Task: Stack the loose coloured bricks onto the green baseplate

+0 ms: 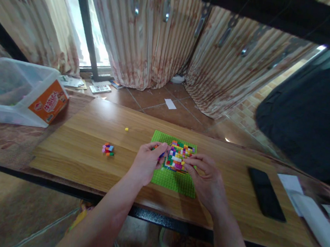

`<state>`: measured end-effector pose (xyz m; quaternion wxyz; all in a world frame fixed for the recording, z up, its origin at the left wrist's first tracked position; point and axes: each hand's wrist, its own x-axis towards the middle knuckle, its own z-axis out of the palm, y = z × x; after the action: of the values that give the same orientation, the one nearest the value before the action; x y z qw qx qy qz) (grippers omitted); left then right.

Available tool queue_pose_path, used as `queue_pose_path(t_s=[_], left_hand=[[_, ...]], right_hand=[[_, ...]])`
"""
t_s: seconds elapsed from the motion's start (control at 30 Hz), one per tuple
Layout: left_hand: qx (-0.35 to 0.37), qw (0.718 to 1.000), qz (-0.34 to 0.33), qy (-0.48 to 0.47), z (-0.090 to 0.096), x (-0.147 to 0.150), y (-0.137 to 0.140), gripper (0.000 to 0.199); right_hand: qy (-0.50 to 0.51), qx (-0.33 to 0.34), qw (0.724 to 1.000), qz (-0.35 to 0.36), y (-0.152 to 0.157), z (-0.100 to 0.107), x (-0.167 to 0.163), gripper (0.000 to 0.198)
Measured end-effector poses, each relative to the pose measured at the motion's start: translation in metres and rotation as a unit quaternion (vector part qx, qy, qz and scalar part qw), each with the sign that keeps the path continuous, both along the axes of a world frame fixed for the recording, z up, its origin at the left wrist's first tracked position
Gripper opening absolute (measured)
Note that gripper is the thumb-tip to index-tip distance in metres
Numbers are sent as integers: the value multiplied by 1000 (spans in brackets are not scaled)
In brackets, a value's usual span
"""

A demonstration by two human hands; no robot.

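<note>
A green baseplate [172, 181] lies on the wooden board, carrying a block of many-coloured toy bricks [176, 153] built up in its middle. My left hand [148, 159] is closed at the left side of that block, with several small coloured toy bricks showing between its fingers. On the other side, my right hand [206, 176] pinches a small yellow toy brick [183, 163] at the right part of the block. Whether the yellow brick touches the bricks below, I cannot tell. A small pile of loose bricks [108, 149] lies to the left, and a single yellow brick [126, 129] sits farther back.
The wooden board [81, 145] covers most of the table. A clear plastic bin [15, 89] with an orange label stands at the left. To the right lie a black phone [266, 194] and a white object [318, 222]. Curtains [151, 37] hang behind.
</note>
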<state>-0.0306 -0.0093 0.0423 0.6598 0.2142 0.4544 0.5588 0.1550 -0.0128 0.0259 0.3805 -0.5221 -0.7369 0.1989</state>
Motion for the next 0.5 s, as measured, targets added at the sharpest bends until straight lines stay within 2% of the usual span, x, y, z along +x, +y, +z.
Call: queue_pose_path(t_s=[0.2,0.5], left_hand=[[1,1000,-2,0,0,1,-1,23],[-3,1000,-6,-1,-1,0,0,24]], right_hand=[[-41,27,999,-8,2,-8,-1,8],[47,-21,997,-62,5,-18,-5,11]])
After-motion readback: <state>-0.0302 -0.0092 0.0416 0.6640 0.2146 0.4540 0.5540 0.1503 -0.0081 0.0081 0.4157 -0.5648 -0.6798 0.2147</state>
